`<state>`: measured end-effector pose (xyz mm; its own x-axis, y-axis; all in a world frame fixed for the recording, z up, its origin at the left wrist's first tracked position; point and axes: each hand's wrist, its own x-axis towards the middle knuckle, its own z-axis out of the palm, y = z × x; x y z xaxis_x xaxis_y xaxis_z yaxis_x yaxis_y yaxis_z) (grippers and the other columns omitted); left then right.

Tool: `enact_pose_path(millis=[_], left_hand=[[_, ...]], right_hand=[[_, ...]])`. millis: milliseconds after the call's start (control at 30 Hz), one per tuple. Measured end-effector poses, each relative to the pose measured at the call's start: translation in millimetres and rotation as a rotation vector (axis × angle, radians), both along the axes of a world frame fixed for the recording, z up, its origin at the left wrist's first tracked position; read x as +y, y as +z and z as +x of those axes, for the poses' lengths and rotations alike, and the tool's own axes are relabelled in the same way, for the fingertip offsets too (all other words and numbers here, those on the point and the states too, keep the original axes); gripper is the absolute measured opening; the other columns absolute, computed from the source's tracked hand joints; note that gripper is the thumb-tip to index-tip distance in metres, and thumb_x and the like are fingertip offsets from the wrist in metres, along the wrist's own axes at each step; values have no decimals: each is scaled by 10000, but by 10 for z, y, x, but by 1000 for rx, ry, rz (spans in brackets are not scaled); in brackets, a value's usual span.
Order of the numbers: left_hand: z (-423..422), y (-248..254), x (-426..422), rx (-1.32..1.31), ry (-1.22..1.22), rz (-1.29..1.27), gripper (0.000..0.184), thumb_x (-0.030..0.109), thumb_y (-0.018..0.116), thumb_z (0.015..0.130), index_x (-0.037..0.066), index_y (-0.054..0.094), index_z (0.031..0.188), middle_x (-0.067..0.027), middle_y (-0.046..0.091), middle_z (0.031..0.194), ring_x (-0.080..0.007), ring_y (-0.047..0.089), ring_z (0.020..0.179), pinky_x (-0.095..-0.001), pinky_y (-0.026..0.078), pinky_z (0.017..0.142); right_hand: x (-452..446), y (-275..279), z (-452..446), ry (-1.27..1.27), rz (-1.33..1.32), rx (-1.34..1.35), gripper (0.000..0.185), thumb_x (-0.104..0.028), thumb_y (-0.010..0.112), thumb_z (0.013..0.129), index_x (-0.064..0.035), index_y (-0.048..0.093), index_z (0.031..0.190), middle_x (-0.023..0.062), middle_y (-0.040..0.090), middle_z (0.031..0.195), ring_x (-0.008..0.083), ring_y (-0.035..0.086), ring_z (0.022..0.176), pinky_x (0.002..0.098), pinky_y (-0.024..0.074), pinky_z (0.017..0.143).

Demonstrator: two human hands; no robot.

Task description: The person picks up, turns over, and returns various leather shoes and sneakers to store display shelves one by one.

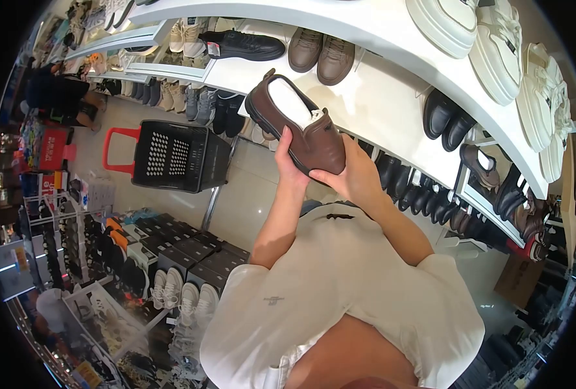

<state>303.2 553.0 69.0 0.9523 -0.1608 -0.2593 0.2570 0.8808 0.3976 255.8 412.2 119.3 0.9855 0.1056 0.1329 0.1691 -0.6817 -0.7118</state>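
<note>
A brown slip-on shoe (pixel 317 144) with a dark sole is held up in front of the white shelf, its opening facing me. White paper stuffing shows inside it. My left hand (pixel 290 155) is closed around the sole side, thumb along the edge. My right hand (pixel 358 170) grips the toe end, its thumb pressed on the front. Just behind the shoe, a pair of brown lace-up shoes (pixel 321 54) stands on the shelf (pixel 391 123), beside a black shoe (pixel 246 45) with a tag.
A black shopping basket (pixel 183 155) with a red handle stands at the left. Large white sneakers (pixel 495 48) fill the upper right shelf. Black shoes (pixel 448 120) sit farther along. Stacked dark shoeboxes (pixel 194 249) lie lower left. Another person (pixel 61 94) is at the far left.
</note>
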Motion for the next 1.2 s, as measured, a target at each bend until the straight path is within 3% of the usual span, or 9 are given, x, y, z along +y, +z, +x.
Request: enact_pose_path(millis=[333, 433, 500, 700, 800, 900, 1000, 1133, 1200], left_hand=[[-46, 163, 107, 17, 87, -114, 599, 478, 482, 941, 28, 468, 1336, -167, 585, 1245, -307, 572, 1131, -448, 458, 984], [-84, 225, 163, -70, 77, -157, 648, 522, 452, 942, 13, 455, 1344, -175, 587, 1212, -322, 570, 1111, -444, 459, 983], [-86, 207, 177, -202, 38, -196, 679, 547, 429, 944, 3, 446, 1349, -179, 587, 1195, -331, 568, 1100, -441, 460, 980], [-65, 119, 197, -284, -58, -379, 846, 687, 432, 884, 49, 346, 1434, -199, 533, 1288, -338, 497, 1231, -475, 397, 1053], [-147, 40, 320, -169, -100, -79, 947, 745, 489, 819, 50, 328, 1443, -166, 501, 1319, -299, 460, 1266, -462, 366, 1083], [-318, -7, 291, -230, -31, 53, 972, 666, 666, 752, 7, 363, 1400, -134, 501, 1316, -274, 467, 1253, -432, 365, 1078], [-362, -40, 248, -243, -96, 383, 884, 370, 869, 685, 2, 402, 1340, -94, 534, 1254, -231, 518, 1185, -378, 415, 1013], [-375, 34, 223, -190, -93, 381, 835, 353, 860, 701, 16, 417, 1323, -85, 540, 1226, -214, 531, 1153, -365, 439, 989], [-379, 53, 229, -198, -22, 290, 785, 329, 858, 707, 24, 439, 1296, -84, 550, 1197, -215, 546, 1124, -367, 460, 967]], right_hand=[[79, -91, -26, -48, 226, -99, 748, -460, 742, 792, 46, 489, 1281, 173, 648, 1067, 279, 659, 886, 366, 526, 772], [-100, -42, -33, -126, 706, 203, 776, -510, 663, 855, 30, 419, 1355, 151, 614, 1192, 271, 659, 939, 363, 534, 810], [-250, 82, -47, 231, 1277, 864, 656, -439, 546, 953, 4, 371, 1404, 156, 593, 1251, 285, 642, 1034, 434, 548, 859], [-149, 181, -201, 318, 1312, 1142, 601, -365, 612, 911, 21, 432, 1336, 197, 614, 1152, 324, 692, 889, 368, 597, 707], [-62, 134, -294, 50, 1157, 995, 522, -286, 644, 900, 23, 482, 1289, 177, 607, 1139, 298, 690, 892, 322, 573, 597], [-10, 88, -319, -17, 1054, 798, 499, -294, 652, 900, 14, 495, 1259, 130, 613, 1092, 262, 689, 856, 303, 546, 569], [9, -64, -361, 11, 859, 728, 531, -298, 681, 885, 17, 486, 1265, 122, 604, 1104, 232, 678, 818, 317, 548, 581], [-24, -109, -381, 96, 616, 658, 579, -299, 704, 873, 12, 462, 1297, 123, 599, 1124, 208, 668, 843, 318, 555, 645], [0, -120, -409, 233, 304, 162, 595, -305, 695, 883, 17, 442, 1314, 119, 609, 1107, 184, 658, 879, 311, 553, 721]])
